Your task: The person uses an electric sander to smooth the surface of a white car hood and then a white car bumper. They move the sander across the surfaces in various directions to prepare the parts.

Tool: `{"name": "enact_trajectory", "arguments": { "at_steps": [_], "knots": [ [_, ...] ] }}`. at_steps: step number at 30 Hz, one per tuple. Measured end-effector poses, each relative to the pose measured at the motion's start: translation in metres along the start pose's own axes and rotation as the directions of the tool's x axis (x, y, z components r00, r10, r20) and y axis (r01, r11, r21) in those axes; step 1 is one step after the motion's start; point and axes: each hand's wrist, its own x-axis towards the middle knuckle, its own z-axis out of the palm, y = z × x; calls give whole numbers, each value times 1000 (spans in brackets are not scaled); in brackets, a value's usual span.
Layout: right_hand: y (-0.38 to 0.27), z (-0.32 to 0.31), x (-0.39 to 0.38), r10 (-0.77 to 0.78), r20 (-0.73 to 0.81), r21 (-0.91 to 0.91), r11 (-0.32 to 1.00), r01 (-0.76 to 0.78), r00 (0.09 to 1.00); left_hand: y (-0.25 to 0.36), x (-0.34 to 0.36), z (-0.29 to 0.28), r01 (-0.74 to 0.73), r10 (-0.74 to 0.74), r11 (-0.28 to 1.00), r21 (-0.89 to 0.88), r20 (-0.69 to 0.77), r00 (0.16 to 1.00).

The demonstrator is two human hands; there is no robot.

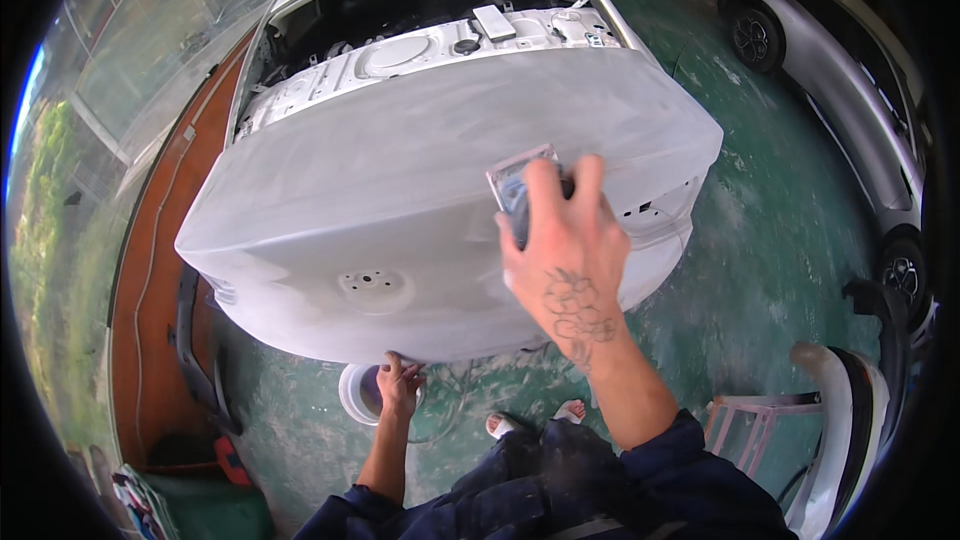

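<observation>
The grey, matt-sanded trunk lid [450, 240] of a stripped car spreads out in front of me. My right hand [565, 250] is closed around a sanding block [515, 190], holding it against the lid right of the middle, near the crease between top and rear face. A pale sheet shows along the block's edge; the hand hides the rest. Low on the left, my left hand [398, 386] has its fingers curled at the lid's lower edge, the tips partly hidden. Beneath that hand a white bucket [352, 395] stands on the floor.
Bare white metal [400, 55] lies beyond the lid, with a white box [494, 22] on it. A silver car [835, 70] stands at the right. Near it are a loose bumper [835, 440] and a pinkish stand [765, 406]. A brown low wall [170, 240] runs along the left.
</observation>
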Motion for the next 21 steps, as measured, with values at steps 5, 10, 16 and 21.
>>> {"name": "enact_trajectory", "arguments": {
  "at_steps": [5, 10, 16, 21],
  "knots": [
    [-77, 44, 8, -397, 96, -75, 912, 404, 913, -12, 25, 6, -18, 20, 1000, -15, 118, 993],
    [-51, 23, 27, -379, 205, 78, 925, 371, 902, -8, 18, 8, -15, 14, 1000, 16, 75, 997],
    [53, -37, 64, 7, 482, -6, 1000, -5, 876, -14, 23, 2, 51, -54, 998, 46, 83, 995],
    [100, -47, 77, 132, 542, -163, 985, -50, 830, -23, 33, 8, 94, -90, 995, -19, 144, 985]
  ]
}}
